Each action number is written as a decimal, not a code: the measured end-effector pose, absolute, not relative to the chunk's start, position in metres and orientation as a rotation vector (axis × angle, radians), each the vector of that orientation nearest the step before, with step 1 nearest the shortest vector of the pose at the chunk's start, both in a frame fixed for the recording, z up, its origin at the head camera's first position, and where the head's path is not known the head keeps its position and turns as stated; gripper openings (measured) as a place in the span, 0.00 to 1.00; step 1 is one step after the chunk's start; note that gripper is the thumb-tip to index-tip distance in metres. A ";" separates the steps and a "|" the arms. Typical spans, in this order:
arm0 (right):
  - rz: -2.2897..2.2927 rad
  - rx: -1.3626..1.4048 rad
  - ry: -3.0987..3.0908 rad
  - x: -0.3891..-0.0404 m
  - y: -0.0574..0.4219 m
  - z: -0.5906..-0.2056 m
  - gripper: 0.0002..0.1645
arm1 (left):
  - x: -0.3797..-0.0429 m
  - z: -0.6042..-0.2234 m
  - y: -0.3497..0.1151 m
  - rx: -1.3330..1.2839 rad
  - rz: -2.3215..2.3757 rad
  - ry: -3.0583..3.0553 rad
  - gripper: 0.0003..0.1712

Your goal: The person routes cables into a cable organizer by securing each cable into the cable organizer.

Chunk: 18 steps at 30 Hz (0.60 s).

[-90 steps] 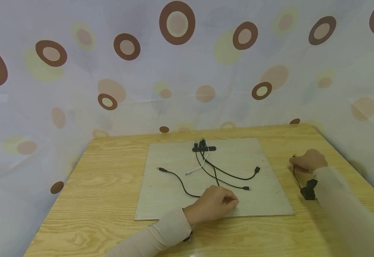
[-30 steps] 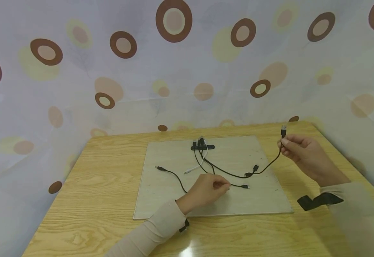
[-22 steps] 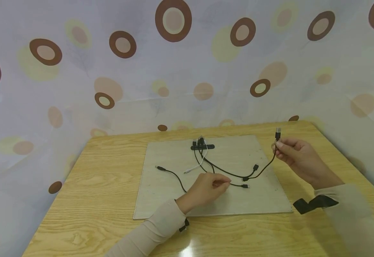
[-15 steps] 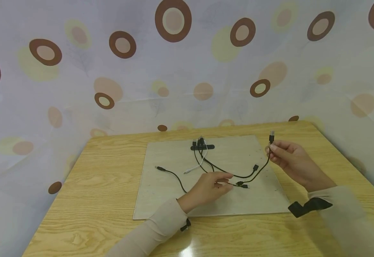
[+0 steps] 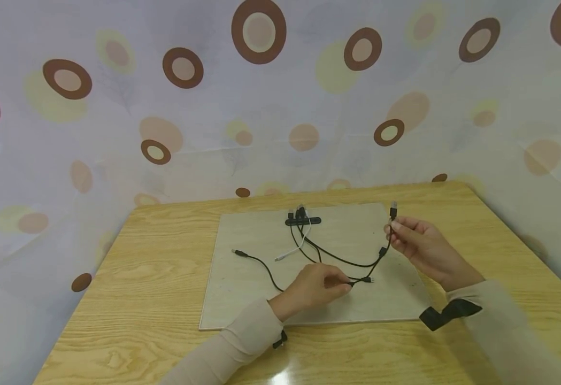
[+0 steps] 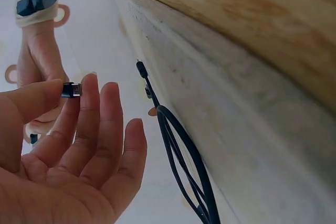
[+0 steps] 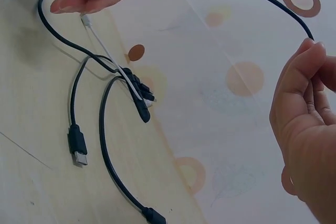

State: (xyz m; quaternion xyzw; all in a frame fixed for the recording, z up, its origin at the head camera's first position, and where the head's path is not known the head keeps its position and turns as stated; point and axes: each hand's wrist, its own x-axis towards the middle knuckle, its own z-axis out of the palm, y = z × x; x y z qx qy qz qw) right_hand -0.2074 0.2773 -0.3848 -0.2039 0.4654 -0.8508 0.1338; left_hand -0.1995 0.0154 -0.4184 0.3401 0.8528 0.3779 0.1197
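My right hand (image 5: 427, 248) pinches a short black USB cable (image 5: 390, 235) just below its USB-A plug (image 5: 393, 212), which points up above the board's right side. The cable sags toward my left hand (image 5: 311, 289). There, the thumb and forefinger pinch the small connector (image 6: 72, 90) at its other end, metal tip bare in the left wrist view. My other left fingers are spread and slightly bent. A black cable clip strip (image 5: 316, 220) on the board holds several cables, among them a white cable (image 5: 290, 253) and a black cable (image 5: 343, 260).
The pale board (image 5: 232, 299) lies on a wood-grain table (image 5: 131, 299). Left of my left hand, another black cable's plug (image 5: 240, 253) points left. Loose connector ends lie under the held cable. A patterned sheet (image 5: 203, 112) hangs behind and beside the table.
My right hand reached the table's right side, lifted the black USB cable and brought it leftward over the board. My left fingers parted, then closed on its hanging lower connector.
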 end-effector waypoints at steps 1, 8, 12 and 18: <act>-2.468 -0.587 1.347 -0.208 0.277 -0.386 0.21 | -0.199 -0.418 0.015 0.976 1.105 2.494 0.09; -2.453 -0.506 1.450 -0.210 0.275 -0.389 0.18 | -0.197 -0.417 0.009 0.921 1.134 2.493 0.08; -2.425 -0.437 1.545 -0.212 0.275 -0.394 0.16 | -0.197 -0.418 0.006 0.914 1.150 2.499 0.08; -2.357 -0.366 1.672 -0.219 0.271 -0.402 0.13 | -0.199 -0.420 0.000 0.919 1.179 2.495 0.07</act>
